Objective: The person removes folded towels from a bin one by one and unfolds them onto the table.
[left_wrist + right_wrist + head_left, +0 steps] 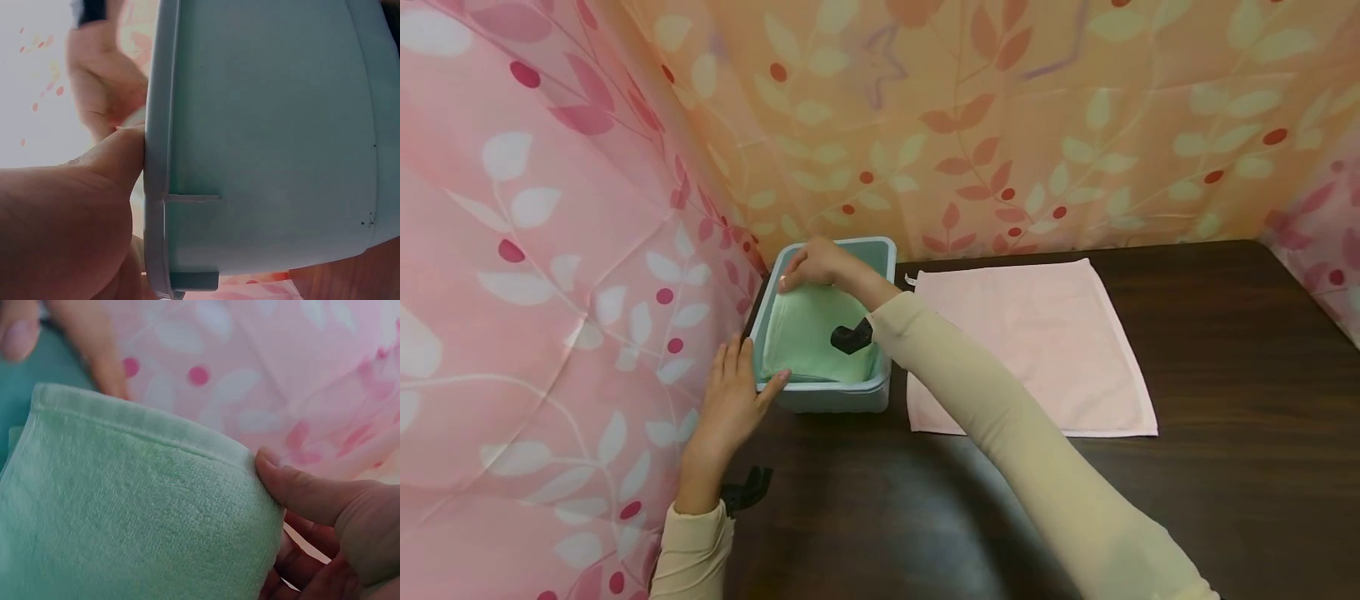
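A light blue plastic bin (835,402) stands at the back left of the table, with a folded green towel (808,325) inside. My right hand (822,263) reaches over the bin and pinches the towel's far left edge. In the right wrist view the thumb lies on top of the terry cloth and the fingers go beneath it. At the bin's front left corner my left hand (733,406) rests against the rim, fingers straight along the outer side, thumb (119,156) at the front rim. To the right, a pink towel (1030,342) lies spread flat.
The dark wooden table (1232,358) extends right and toward me. Floral cloth hangs at the back (970,150) and at the left (587,333), close to the bin. Black wrist mounts (852,337) sit on both wrists.
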`<state>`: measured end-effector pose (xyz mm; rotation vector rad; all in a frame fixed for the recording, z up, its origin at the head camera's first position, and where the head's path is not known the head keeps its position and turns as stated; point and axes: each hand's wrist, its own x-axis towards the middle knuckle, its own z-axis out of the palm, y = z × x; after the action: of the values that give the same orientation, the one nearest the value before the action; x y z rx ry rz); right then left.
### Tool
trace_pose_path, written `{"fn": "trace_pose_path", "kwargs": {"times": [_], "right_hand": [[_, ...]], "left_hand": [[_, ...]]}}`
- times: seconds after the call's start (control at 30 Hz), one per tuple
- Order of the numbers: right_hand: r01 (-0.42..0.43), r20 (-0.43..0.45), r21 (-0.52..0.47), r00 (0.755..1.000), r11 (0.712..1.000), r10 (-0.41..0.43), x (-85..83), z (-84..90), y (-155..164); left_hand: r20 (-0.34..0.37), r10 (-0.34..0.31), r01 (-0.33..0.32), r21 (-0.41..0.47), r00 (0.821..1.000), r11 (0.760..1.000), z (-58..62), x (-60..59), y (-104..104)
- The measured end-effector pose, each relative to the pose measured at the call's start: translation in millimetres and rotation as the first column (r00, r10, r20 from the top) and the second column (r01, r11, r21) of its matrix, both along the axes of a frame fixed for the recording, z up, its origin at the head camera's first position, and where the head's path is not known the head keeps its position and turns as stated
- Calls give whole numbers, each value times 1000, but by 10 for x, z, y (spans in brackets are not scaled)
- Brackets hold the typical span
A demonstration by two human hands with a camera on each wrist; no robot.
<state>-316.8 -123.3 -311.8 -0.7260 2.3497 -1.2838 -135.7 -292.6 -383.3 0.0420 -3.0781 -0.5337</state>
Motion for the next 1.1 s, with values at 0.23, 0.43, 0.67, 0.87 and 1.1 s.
{"fn": "trace_pose_path", "kwargs": {"times": [0.23,0.43,0.67,0.87,1.1], "right_hand": [[4,-70,-62,998,998,-9,22,193,40],[4,-94,-141,995,990,-18,29,388,137],[36,-120,-206,991,978,-62,135,821,368],[82,-142,-326,981,942,-135,267,1086,695],[161,-143,-411,961,897,-238,434,1292,1203]], "left_hand": [[-26,8,-8,9,1000,1000,-18,-48,-31],[-105,-6,10,37,994,999,-11,-92,-60],[-274,-40,64,80,961,995,114,-108,-71],[-333,-68,100,79,940,992,217,-148,-11],[-369,-144,179,62,918,982,293,-207,210]]}}
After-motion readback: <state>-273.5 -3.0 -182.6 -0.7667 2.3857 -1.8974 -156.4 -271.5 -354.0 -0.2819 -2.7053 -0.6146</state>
